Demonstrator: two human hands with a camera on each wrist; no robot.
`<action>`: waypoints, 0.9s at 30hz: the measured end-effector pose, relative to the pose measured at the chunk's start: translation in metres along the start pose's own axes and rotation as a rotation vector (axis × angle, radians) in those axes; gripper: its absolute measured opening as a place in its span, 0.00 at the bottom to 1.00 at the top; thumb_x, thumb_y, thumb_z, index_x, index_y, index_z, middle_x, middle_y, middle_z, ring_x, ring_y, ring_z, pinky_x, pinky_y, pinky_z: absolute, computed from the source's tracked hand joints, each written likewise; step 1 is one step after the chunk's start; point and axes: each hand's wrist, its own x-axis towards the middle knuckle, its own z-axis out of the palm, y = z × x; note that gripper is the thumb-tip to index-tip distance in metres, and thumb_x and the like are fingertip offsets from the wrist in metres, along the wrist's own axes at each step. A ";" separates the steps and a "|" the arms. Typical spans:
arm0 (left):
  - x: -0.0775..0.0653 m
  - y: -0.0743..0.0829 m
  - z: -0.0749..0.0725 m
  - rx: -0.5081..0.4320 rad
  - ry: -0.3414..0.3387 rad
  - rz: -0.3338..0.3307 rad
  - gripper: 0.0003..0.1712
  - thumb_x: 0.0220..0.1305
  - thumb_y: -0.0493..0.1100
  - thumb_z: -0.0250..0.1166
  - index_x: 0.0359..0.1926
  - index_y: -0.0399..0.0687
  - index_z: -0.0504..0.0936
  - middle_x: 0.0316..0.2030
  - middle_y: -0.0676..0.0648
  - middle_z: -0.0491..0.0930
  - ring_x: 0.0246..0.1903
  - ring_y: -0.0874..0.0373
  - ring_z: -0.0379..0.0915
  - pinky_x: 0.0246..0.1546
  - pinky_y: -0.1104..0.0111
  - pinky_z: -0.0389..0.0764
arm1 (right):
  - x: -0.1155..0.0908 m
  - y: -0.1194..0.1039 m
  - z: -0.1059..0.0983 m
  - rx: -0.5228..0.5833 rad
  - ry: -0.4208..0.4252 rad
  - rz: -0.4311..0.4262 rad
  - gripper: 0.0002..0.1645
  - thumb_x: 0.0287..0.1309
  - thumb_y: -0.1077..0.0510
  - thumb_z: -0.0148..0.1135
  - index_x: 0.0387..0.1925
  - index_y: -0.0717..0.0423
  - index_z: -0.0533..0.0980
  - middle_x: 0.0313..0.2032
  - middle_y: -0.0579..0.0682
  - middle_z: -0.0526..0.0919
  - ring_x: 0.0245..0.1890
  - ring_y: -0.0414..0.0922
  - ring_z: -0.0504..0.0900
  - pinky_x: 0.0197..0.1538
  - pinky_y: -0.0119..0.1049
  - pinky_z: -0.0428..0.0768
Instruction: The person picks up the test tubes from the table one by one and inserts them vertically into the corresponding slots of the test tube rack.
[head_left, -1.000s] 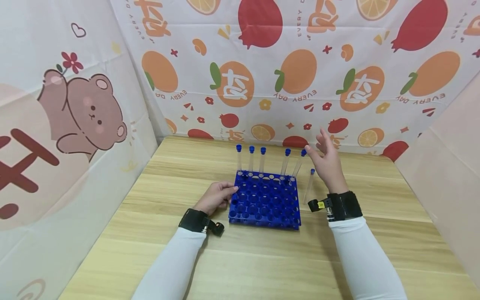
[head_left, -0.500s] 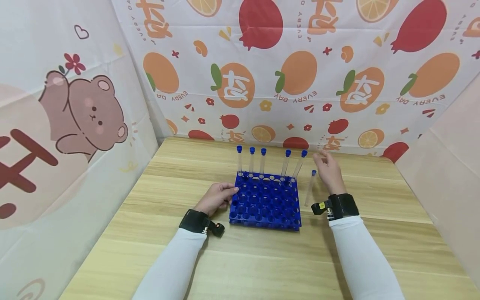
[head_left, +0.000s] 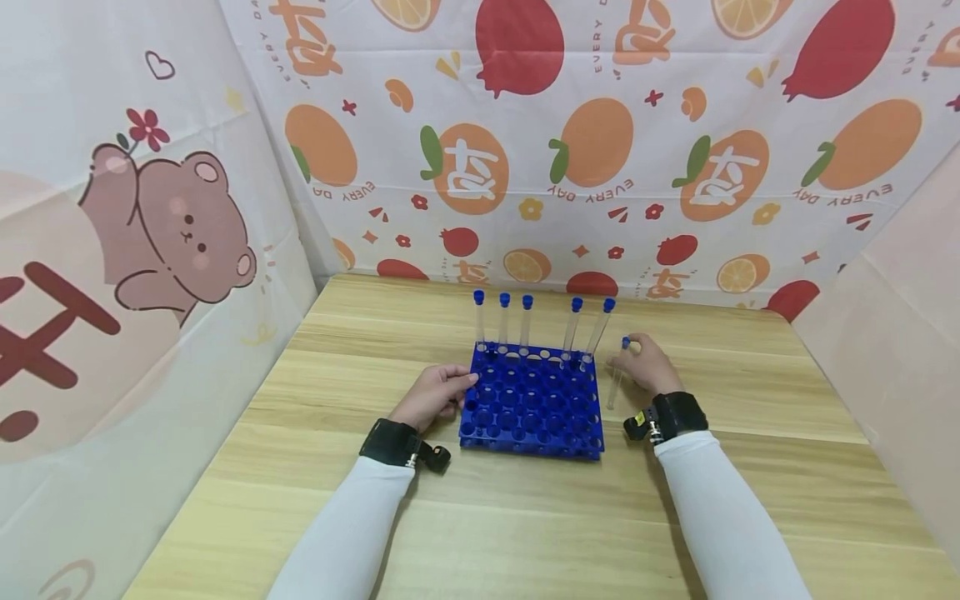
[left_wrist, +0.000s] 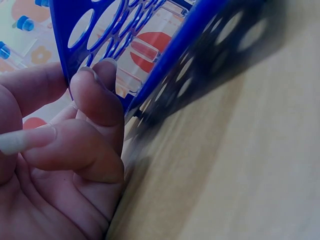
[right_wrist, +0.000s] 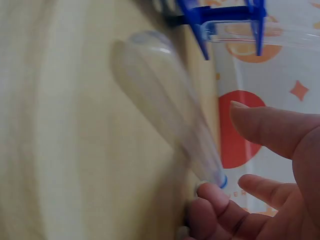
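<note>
A blue test tube rack stands on the table, its back row holding several clear, blue-capped test tubes. My left hand grips the rack's left end; in the left wrist view its fingertips meet the blue end plate. Right of the rack, a loose test tube lies on the wood, blue cap pointing away. My right hand is at the cap end. In the right wrist view, fingertips lie beside the tube's cap while the thumb stays apart from it.
A wood-grain table lies under everything. Behind it hangs a fruit-printed cloth, and a bear-printed cloth covers the left side. A plain pale panel bounds the right.
My right hand has come down from above the table's back right to the loose tube's cap end. The left hand keeps its grip on the rack, which stays in place.
</note>
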 end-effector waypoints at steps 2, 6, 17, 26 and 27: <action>0.000 0.000 0.000 -0.004 0.002 -0.002 0.19 0.68 0.45 0.64 0.52 0.36 0.80 0.22 0.52 0.73 0.16 0.64 0.63 0.13 0.74 0.62 | 0.001 0.000 0.002 -0.028 0.011 0.007 0.50 0.62 0.44 0.63 0.74 0.61 0.51 0.71 0.71 0.56 0.70 0.68 0.57 0.68 0.63 0.60; 0.000 0.001 0.000 -0.010 0.002 -0.005 0.18 0.68 0.45 0.64 0.52 0.37 0.80 0.22 0.52 0.74 0.17 0.64 0.64 0.13 0.75 0.63 | 0.001 -0.001 0.005 -0.042 0.026 0.016 0.51 0.60 0.45 0.65 0.74 0.60 0.51 0.71 0.71 0.56 0.70 0.69 0.56 0.68 0.64 0.59; -0.001 0.001 0.000 -0.013 0.001 -0.008 0.18 0.68 0.44 0.63 0.52 0.36 0.80 0.23 0.52 0.73 0.17 0.64 0.64 0.13 0.75 0.63 | 0.004 0.000 0.009 -0.047 0.051 0.027 0.50 0.59 0.50 0.66 0.74 0.60 0.51 0.70 0.71 0.59 0.68 0.68 0.60 0.67 0.63 0.61; -0.001 0.002 0.000 -0.007 0.002 -0.005 0.18 0.68 0.44 0.63 0.52 0.36 0.80 0.23 0.52 0.73 0.17 0.64 0.64 0.13 0.75 0.62 | 0.006 0.001 0.010 -0.075 0.052 0.022 0.49 0.57 0.53 0.66 0.74 0.61 0.53 0.69 0.71 0.61 0.66 0.67 0.64 0.66 0.62 0.65; -0.002 0.002 0.000 -0.009 0.002 -0.004 0.18 0.68 0.44 0.63 0.52 0.36 0.80 0.23 0.52 0.73 0.17 0.64 0.64 0.13 0.75 0.62 | 0.007 0.001 0.010 -0.080 0.052 0.018 0.49 0.57 0.53 0.66 0.73 0.61 0.53 0.68 0.70 0.63 0.65 0.67 0.65 0.65 0.62 0.65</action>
